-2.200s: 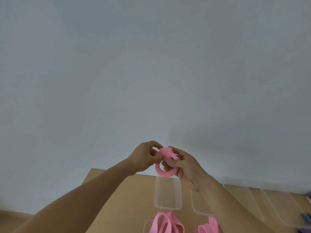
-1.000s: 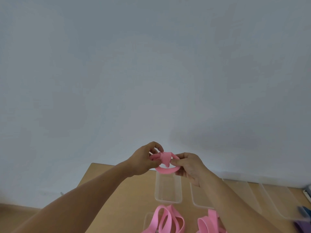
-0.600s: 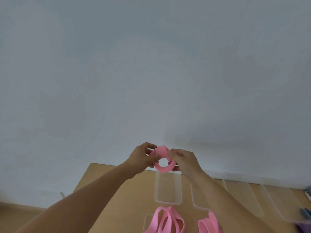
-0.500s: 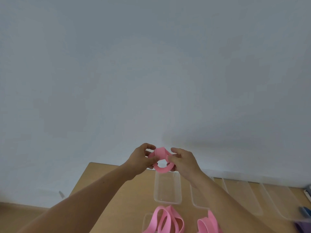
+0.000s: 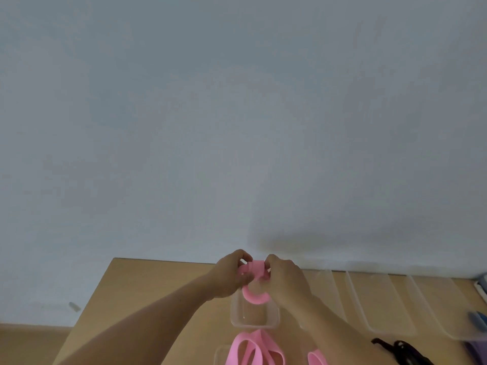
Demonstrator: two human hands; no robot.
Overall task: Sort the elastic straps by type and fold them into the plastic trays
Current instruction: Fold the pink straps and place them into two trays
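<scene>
Pink strap [image 5: 255, 299] up in the air, both hands on it, and this fold could go either way!

Start with the table [image 5: 147, 291], spread out beneath the hands. Off to the right of the right hand runs a row of long trays [image 5: 390, 334], and nothing shows in them from this angle.

Directly under the hands sits the clear tray [image 5: 254, 324], which looks like the target, and the strap's lower loop dangles just over it. Nearer the person than the hands lie the loose pink straps [image 5: 253, 351], with a black strap [image 5: 400, 350] below the right forearm.

The left hand [image 5: 229, 277] has its fingers curled and pinches one side of the bunched folds. The right hand [image 5: 286, 279] is curled too and pinches the other side, with the two sets of fingertips nearly meeting.

The danger, as I judge it, is the elastic itself. If either pinch eases before the bundle is down inside the walls, the folds may spring open and spill over the rim. The hanging loop could also catch the tray edge on the way down and drag that light tray askew. The black strap belongs in a different tray, so mixing the types is a risk as well.
</scene>
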